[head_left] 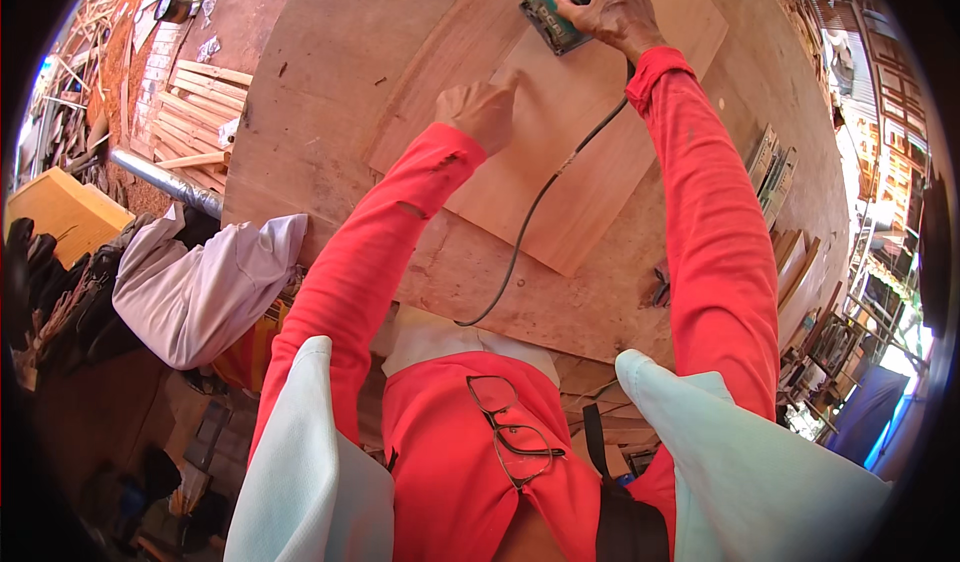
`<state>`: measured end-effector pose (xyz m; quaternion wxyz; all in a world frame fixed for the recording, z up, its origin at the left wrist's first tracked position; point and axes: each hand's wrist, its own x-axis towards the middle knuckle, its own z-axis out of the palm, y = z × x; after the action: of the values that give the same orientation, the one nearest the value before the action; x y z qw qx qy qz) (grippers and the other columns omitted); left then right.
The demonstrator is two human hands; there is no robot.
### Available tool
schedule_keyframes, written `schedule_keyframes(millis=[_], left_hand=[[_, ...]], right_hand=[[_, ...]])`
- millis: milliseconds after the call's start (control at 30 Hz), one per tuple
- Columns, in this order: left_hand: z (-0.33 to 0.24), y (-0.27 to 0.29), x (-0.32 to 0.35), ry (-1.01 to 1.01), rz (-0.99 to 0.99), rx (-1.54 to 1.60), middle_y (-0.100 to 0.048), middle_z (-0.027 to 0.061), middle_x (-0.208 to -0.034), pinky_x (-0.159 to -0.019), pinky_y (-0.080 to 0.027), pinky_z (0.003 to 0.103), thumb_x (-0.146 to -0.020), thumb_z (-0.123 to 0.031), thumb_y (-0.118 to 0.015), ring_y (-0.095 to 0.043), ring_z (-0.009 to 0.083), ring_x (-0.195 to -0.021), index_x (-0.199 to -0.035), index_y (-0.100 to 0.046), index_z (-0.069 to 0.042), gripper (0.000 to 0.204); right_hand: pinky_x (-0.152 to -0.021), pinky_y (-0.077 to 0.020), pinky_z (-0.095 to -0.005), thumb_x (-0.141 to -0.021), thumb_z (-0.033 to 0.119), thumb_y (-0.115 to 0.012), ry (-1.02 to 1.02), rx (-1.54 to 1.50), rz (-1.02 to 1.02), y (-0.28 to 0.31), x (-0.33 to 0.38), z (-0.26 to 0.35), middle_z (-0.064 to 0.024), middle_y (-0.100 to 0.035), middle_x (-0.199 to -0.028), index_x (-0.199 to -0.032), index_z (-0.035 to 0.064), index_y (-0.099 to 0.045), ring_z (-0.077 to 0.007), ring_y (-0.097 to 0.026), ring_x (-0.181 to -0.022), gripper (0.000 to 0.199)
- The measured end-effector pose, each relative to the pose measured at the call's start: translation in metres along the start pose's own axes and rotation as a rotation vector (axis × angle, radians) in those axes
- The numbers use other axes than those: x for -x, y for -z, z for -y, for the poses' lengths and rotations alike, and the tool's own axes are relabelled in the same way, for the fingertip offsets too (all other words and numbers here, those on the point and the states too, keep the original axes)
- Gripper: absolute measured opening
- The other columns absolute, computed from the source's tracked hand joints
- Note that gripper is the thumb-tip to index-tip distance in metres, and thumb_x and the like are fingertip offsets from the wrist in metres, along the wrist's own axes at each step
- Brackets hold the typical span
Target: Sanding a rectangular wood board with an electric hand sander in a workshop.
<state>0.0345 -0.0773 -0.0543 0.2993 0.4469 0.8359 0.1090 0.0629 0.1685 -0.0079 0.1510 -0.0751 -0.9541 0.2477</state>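
Note:
My right hand (615, 12) is wrapped over the top of a green and black electric sander (552, 24), whose flat base faces a smooth wooden panel (560, 142). From the sander a black cord (540, 192) curves back across the panel toward my body. My left hand (475, 114) is closed, low over the panel to the left of the sander. Its palm side is turned away, so whether anything is in it is hidden. Beneath the panel lies a larger plywood board (310, 92) that forms the work surface.
Stacked wooden slats (200, 112) lie at the left, near a silvery tube (165, 177). A pale cloth (215, 282) hangs beside the work surface. Some small flat items (770, 177) rest near the board's right edge. Eyeglasses (512, 432) hang on my red shirt.

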Motion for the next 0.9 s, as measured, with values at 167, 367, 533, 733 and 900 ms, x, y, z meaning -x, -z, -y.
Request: schedule_keyframes(millis=[167, 367, 533, 733, 900], left_hand=[[0.009, -0.005, 0.074, 0.014, -0.276, 0.324, -0.070, 0.0222, -0.080, -0.066, -0.054, 0.052, -0.088, -0.009, -0.054, -0.069, 0.0433, -0.074, -0.138, -0.053, -0.007, 0.051], [0.012, -0.042, 0.119, 0.172, -0.393, 0.621, -0.064, 0.0239, -0.071, -0.064, -0.051, 0.051, -0.088, -0.006, -0.057, -0.067, 0.0426, -0.068, -0.125, -0.060, -0.001, 0.038], [0.010, -0.050, 0.136, 0.206, -0.407, 0.689, -0.062, 0.0213, -0.070, -0.061, -0.050, 0.045, -0.086, -0.001, -0.056, -0.066, 0.0361, -0.063, -0.122, -0.062, 0.001, 0.036], [0.021, -0.060, 0.165, 0.163, -0.440, 0.712, -0.057, 0.0136, -0.068, -0.058, -0.049, 0.038, -0.083, 0.003, -0.058, -0.062, 0.0264, -0.059, -0.122, -0.061, 0.003, 0.038], [0.030, -0.049, 0.192, 0.239, -0.397, 0.749, -0.060, 0.0079, -0.071, -0.063, -0.050, 0.029, -0.095, 0.000, -0.052, -0.062, 0.0139, -0.067, -0.126, -0.061, 0.001, 0.032]], right_hand=[[-0.083, -0.0569, -0.0483, -0.081, 0.036, -0.076, -0.084, 0.304, 0.128, -0.020, 0.012, 0.021, -0.0141, -0.060, -0.114, -0.129, 0.0115, -0.055, -0.0387, -0.067, -0.099, 0.058], [-0.075, -0.0583, -0.0487, -0.078, 0.031, -0.079, -0.003, 0.239, 0.178, -0.028, 0.038, 0.059, -0.0137, -0.060, -0.109, -0.124, 0.0115, -0.055, -0.0392, -0.068, -0.093, 0.055], [-0.075, -0.0581, -0.0492, -0.078, 0.031, -0.080, 0.013, 0.223, 0.152, -0.022, 0.058, 0.048, -0.0153, -0.062, -0.109, -0.125, 0.0122, -0.056, -0.0398, -0.068, -0.091, 0.056], [-0.075, -0.0581, -0.0487, -0.078, 0.031, -0.079, -0.049, 0.308, 0.127, -0.022, 0.037, 0.047, -0.0146, -0.062, -0.110, -0.126, 0.0114, -0.055, -0.0392, -0.068, -0.093, 0.057], [-0.076, -0.0579, -0.0494, -0.079, 0.031, -0.078, 0.016, 0.247, 0.177, -0.031, 0.058, 0.070, -0.0149, -0.061, -0.110, -0.123, 0.0113, -0.055, -0.0402, -0.067, -0.093, 0.054]])
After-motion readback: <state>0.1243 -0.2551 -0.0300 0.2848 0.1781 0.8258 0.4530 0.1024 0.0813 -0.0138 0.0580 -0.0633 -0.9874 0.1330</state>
